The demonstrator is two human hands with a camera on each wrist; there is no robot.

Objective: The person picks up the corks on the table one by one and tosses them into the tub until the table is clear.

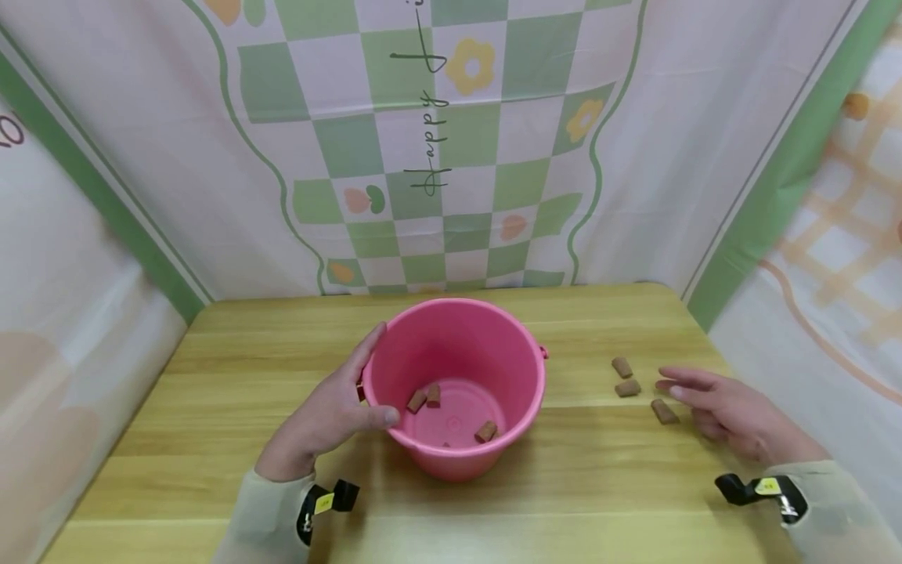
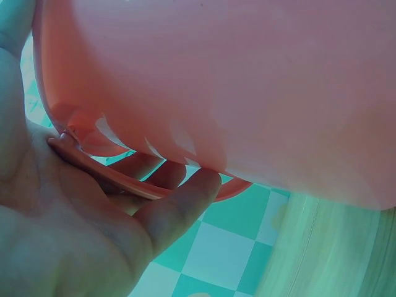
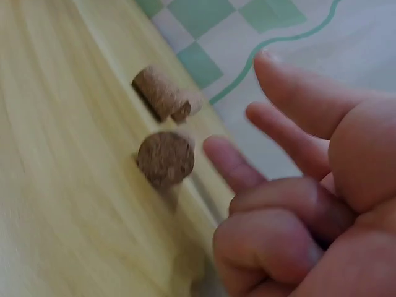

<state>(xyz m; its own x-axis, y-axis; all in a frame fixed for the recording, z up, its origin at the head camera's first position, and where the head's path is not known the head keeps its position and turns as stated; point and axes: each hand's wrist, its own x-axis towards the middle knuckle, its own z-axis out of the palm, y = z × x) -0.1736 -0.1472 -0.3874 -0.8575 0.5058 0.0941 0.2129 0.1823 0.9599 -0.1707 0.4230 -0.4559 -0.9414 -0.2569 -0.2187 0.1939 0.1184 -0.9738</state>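
A pink bucket stands on the table, tilted slightly, with several brown corks lying on its bottom. My left hand grips the bucket's left rim, thumb over the edge and fingers against the outer wall. In the left wrist view the bucket's handle hangs between palm and wall. On the right, my right hand hovers beside three loose corks, holding nothing. Its index finger and thumb are stretched apart, and other fingers bend loosely. One cork shows its round end in the right wrist view.
The wooden table ends at the back against a hanging cloth with green and white checks. More cloth closes in the right side, near my right hand, and another panel the left.
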